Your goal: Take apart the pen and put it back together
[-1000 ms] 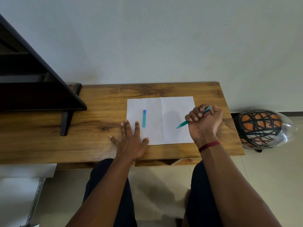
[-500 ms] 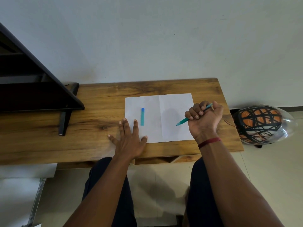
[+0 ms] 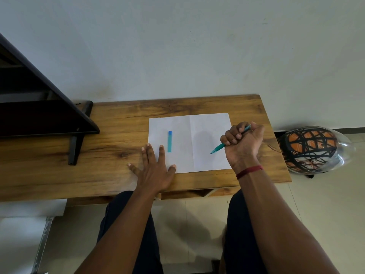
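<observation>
Paper (image 3: pixel 209 123), white and creased down its middle, lies on the wooden table (image 3: pixel 118 123) toward its right end. On the sheet's left half rests the blue pen cap (image 3: pixel 169 141), lengthwise toward the far edge and touched by neither hand. The right hand (image 3: pixel 244 143) hovers at the paper's right edge, its fingers curled into a fist round the teal pen body (image 3: pixel 218 148). The tip slants down toward the sheet; whether it touches I cannot tell. The left hand (image 3: pixel 154 171) lies flat over the paper's near left corner, fingers straight and spread, holding nothing, with one fingertip near the cap but apart from it. A red thread (image 3: pixel 249 171) circles the right wrist. Past the table's right edge a patterned helmet (image 3: pixel 314 149) sits on the floor. A dark stand (image 3: pixel 39 115) occupies the left end.
</observation>
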